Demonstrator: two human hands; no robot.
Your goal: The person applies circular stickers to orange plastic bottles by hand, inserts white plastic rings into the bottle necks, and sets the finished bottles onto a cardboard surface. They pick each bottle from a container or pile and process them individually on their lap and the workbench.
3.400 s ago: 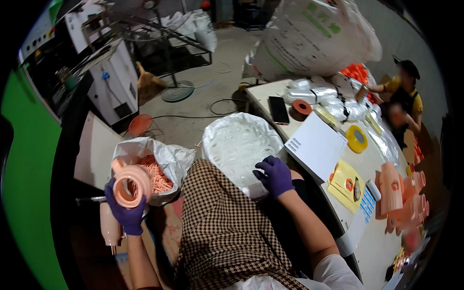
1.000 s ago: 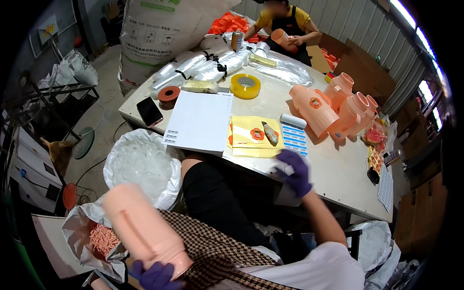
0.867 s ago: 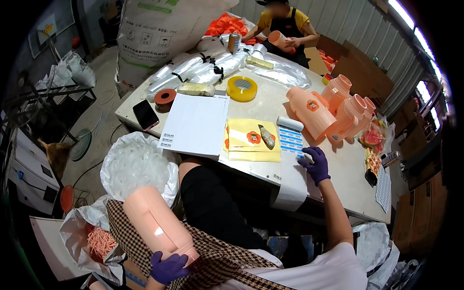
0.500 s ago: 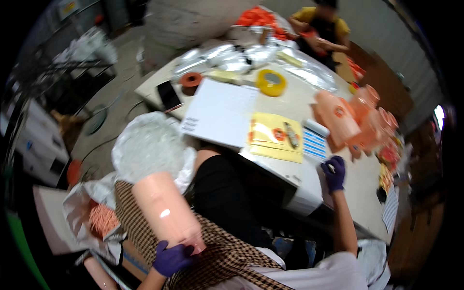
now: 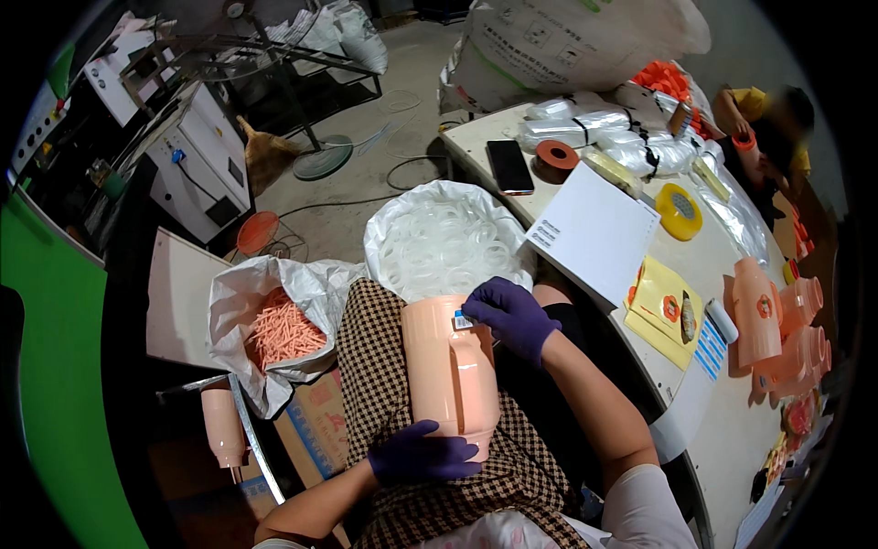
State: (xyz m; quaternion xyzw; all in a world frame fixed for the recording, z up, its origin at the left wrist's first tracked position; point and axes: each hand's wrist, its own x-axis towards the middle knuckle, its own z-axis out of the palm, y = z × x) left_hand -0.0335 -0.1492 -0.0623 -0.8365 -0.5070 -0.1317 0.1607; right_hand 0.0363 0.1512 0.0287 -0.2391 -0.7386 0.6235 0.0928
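Presses at a small label (image 5: 462, 320) on a peach flask (image 5: 434, 375) over the checked apron (image 5: 377, 366).

Clamps the left grip (image 5: 425, 455) on the flask's narrow end; sets the right grip (image 5: 517, 320) at the label by its wide end, fingertips close together, cannot tell whether pinching. Has clear rings (image 5: 448, 242) beyond the flask, peach sticks (image 5: 285, 331) left of it, the worktop (image 5: 727, 457) right.

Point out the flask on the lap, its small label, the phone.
Flask (image 5: 432, 375), head view: body wall beside the handle.
Small label (image 5: 462, 320), head view: its visible middle.
Phone (image 5: 509, 167), head view: dark screen.
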